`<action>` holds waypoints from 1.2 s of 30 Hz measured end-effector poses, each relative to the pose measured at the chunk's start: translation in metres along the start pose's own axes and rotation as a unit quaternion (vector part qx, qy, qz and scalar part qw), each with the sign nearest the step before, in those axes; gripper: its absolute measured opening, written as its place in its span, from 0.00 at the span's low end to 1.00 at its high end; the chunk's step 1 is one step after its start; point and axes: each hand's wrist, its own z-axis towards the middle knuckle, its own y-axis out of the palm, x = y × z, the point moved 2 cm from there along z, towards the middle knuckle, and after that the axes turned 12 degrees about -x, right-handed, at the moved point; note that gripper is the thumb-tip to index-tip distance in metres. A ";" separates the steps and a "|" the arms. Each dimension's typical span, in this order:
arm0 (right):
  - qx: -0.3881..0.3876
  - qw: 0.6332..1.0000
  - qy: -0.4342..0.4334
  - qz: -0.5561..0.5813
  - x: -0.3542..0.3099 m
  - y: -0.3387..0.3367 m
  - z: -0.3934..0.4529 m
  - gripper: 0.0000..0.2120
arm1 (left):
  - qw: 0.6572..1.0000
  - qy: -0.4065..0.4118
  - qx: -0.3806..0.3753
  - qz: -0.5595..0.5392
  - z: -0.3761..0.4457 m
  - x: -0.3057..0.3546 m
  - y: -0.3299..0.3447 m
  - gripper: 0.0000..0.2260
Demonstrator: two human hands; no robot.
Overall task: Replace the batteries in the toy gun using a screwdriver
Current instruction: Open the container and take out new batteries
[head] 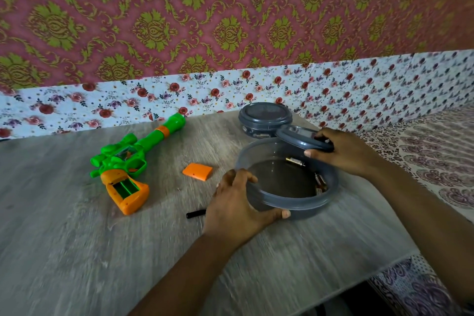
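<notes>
Head view, desk inventory. Toy gun: green and orange, lying flat toward the desk's far left, battery bay in the grip uncovered. Orange battery cover: loose just beside the gun. Screwdriver: only a black handle end visible, probably, beside the left hand. Open grey tub: gripped at its near rim by the left hand; batteries inside. Lid: grasped by the right hand, tilted over the tub's far rim. Second, closed tub: far edge.

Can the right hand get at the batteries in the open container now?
Probably not yet: the right hand grips the lid over the container rim. The batteries lie uncovered, so putting the lid down would free it.
</notes>
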 end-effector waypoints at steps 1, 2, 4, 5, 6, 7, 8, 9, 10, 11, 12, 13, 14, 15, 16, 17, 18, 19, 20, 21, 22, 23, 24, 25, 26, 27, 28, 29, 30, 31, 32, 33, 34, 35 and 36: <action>-0.003 1.000 0.001 -0.006 -0.001 0.000 0.001 0.24 | 1.000 -0.002 -0.003 0.010 0.000 0.000 0.000 0.36; -0.005 1.000 0.000 -0.010 -0.001 0.000 0.001 0.24 | 1.000 -0.003 -0.007 0.016 -0.001 0.000 -0.001 0.38; -0.014 1.000 -0.001 -0.005 -0.002 0.001 0.002 0.25 | 1.000 -0.002 -0.007 0.026 -0.002 0.000 0.000 0.40; -0.021 1.000 -0.001 -0.004 -0.003 0.001 0.001 0.25 | 0.999 -0.001 -0.002 0.035 -0.003 0.000 0.000 0.41; -0.026 1.000 0.005 -0.010 -0.002 0.000 0.001 0.26 | 0.999 0.000 0.005 0.047 -0.004 0.001 -0.001 0.42; -0.024 0.999 0.008 -0.029 -0.002 -0.001 0.000 0.27 | 0.998 -0.001 0.013 0.061 -0.006 0.003 -0.003 0.43; -0.009 0.998 0.003 -0.056 -0.003 -0.003 -0.002 0.27 | 0.997 -0.001 0.021 0.076 -0.007 0.005 -0.005 0.45; 0.017 0.997 -0.013 -0.080 -0.007 -0.006 -0.005 0.26 | 0.996 0.001 0.029 0.082 -0.009 0.008 -0.008 0.46; 0.047 0.994 -0.037 -0.092 -0.013 -0.010 -0.009 0.24 | 0.996 0.010 0.042 0.075 -0.009 0.010 -0.012 0.46; 0.070 0.992 -0.062 -0.083 -0.021 -0.014 -0.014 0.21 | 0.996 0.027 0.060 0.060 -0.007 0.012 -0.017 0.44; 0.070 0.993 -0.081 -0.053 -0.029 -0.016 -0.019 0.18 | 0.995 0.049 0.078 0.042 -0.004 0.013 -0.021 0.40; 0.043 0.995 -0.093 -0.009 -0.040 -0.017 -0.025 0.15 | 0.993 0.071 0.095 0.026 0.000 0.014 -0.027 0.36; -0.020 0.995 -0.090 0.030 -0.048 -0.016 -0.030 0.14 | 0.991 0.091 0.101 0.017 0.006 0.016 -0.032 0.30; -0.107 0.991 -0.071 0.041 -0.054 -0.013 -0.033 0.13 | 0.990 0.104 0.089 0.017 0.014 0.018 -0.034 0.24; -0.194 0.980 -0.045 0.011 -0.058 -0.009 -0.035 0.13 | 0.991 0.113 0.063 0.027 0.022 0.022 -0.036 0.19; -0.262 0.964 -0.020 -0.036 -0.061 -0.006 -0.035 0.13 | 0.992 0.115 0.020 0.048 0.033 0.026 -0.035 0.17; -0.301 0.950 -0.005 -0.082 -0.064 -0.003 -0.035 0.13 | 0.991 0.109 -0.031 0.074 0.044 0.031 -0.033 0.17; -0.314 0.942 0.000 -0.119 -0.068 -0.001 -0.033 0.12 | 0.986 0.098 -0.083 0.102 0.056 0.035 -0.030 0.18; -0.307 0.940 0.001 -0.148 -0.071 0.001 -0.030 0.10 | 0.980 0.089 -0.127 0.128 0.068 0.040 -0.026 0.17; -0.295 0.939 0.003 -0.180 -0.075 0.003 -0.026 0.07 | 0.972 0.085 -0.161 0.150 0.078 0.043 -0.022 0.14; -0.288 0.934 0.005 -0.211 -0.077 0.006 -0.022 0.06 | 0.963 0.089 -0.188 0.170 0.087 0.047 -0.018 0.11; -0.294 0.926 0.008 -0.235 -0.078 0.010 -0.019 0.08 | 0.955 0.092 -0.213 0.183 0.095 0.050 -0.013 0.08; -0.311 0.915 0.017 -0.256 -0.079 0.014 -0.015 0.10 | 0.948 0.095 -0.235 0.193 0.101 0.052 -0.008 0.08; -0.332 0.902 0.031 -0.275 -0.077 0.017 -0.011 0.12 | 0.942 0.097 -0.252 0.200 0.108 0.056 -0.002 0.09; -0.354 0.886 0.044 -0.295 -0.075 0.021 -0.006 0.14 | 0.937 0.099 -0.260 0.213 0.113 0.059 0.002 0.12; -0.376 0.869 0.056 -0.316 -0.072 0.024 -0.001 0.16 | 0.933 0.100 -0.262 0.228 0.118 0.062 0.007 0.14; -0.399 0.851 0.067 -0.335 -0.071 0.026 0.003 0.17 | 0.930 0.100 -0.261 0.240 0.122 0.063 0.011 0.16; -0.413 0.841 0.079 -0.341 -0.071 0.028 0.005 0.18 | 0.928 0.099 -0.261 0.247 0.124 0.063 0.015 0.17; -0.413 0.844 0.085 -0.331 -0.068 0.029 0.005 0.18 | 0.926 0.103 -0.265 0.249 0.127 0.063 0.019 0.18; -0.395 0.859 0.076 -0.318 -0.068 0.030 0.005 0.17 | 0.924 0.101 -0.272 0.251 0.129 0.062 0.020 0.19; -0.364 0.878 0.050 -0.307 -0.068 0.031 0.005 0.17 | 0.921 0.097 -0.279 0.252 0.130 0.060 0.022 0.19; -0.339 0.893 0.028 -0.296 -0.068 0.031 0.004 0.16 | 0.922 0.092 -0.286 0.246 0.133 0.058 0.023 0.20; -0.338 0.891 0.015 -0.303 -0.067 0.031 0.004 0.17 | 0.923 0.091 -0.288 0.238 0.134 0.057 0.024 0.21; -0.360 0.878 0.021 -0.316 -0.066 0.031 0.005 0.18 | 0.927 0.087 -0.288 0.225 0.134 0.057 0.024 0.21; -0.377 0.870 0.033 -0.317 -0.066 0.031 0.006 0.19 | 0.930 0.083 -0.286 0.215 0.135 0.057 0.023 0.21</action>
